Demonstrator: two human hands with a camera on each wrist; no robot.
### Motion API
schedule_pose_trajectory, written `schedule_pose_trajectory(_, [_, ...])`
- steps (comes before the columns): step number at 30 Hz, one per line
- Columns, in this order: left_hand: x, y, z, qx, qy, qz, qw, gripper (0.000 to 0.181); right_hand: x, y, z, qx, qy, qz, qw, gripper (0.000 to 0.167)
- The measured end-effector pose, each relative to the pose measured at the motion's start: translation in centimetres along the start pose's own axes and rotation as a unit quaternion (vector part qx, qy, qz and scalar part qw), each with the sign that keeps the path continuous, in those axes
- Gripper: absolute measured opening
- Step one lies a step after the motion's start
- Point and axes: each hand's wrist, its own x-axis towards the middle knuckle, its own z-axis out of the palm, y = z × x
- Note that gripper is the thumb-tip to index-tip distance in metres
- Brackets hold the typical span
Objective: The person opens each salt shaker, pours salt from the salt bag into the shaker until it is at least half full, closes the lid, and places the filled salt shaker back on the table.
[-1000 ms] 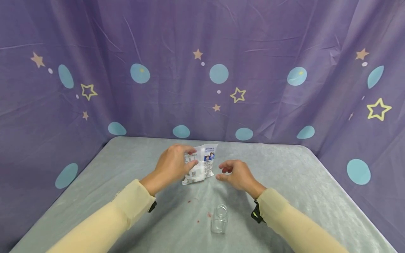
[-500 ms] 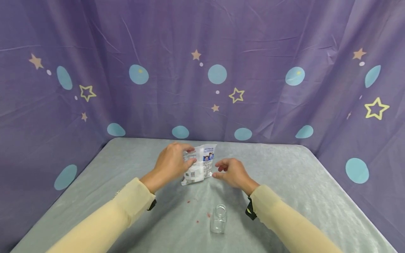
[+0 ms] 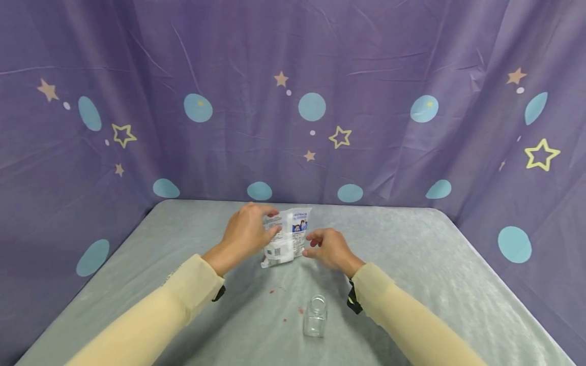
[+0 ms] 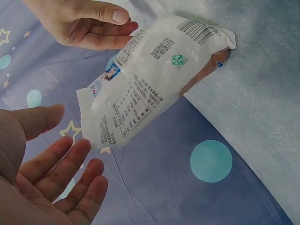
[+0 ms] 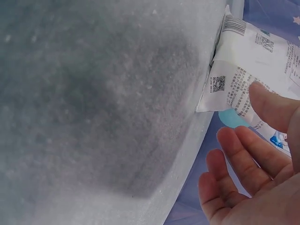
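With my left grip [image 3: 247,231] and right grip [image 3: 331,249] both spread wide, I'd hold this likely light, soft printed packet [image 3: 285,243] by its sides

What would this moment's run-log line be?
left hand: beside packet, not gripping | right hand: opposite side, not gripping | packet: standing on table | clear jar: nearer camera

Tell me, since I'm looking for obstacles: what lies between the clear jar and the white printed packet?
The head view shows only bare tablecloth between the clear jar and the white printed packet.
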Motion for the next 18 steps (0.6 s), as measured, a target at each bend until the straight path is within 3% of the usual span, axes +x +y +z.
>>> schedule_pose_trajectory(13, [0.4, -0.5, 0.0, -0.004, 0.031, 0.005, 0.9995, 0.030, 0.5, -0.3, 1.1, -0.010, -0.020, 0.000, 0.9998, 0.041])
schedule_pose_trajectory(18, [0.6, -0.6, -0.1, 0.005, 0.031, 0.008, 0.9995, 0.032, 0.8, -0.4, 1.2, -0.036, -0.031, -0.011, 0.9988, 0.027])
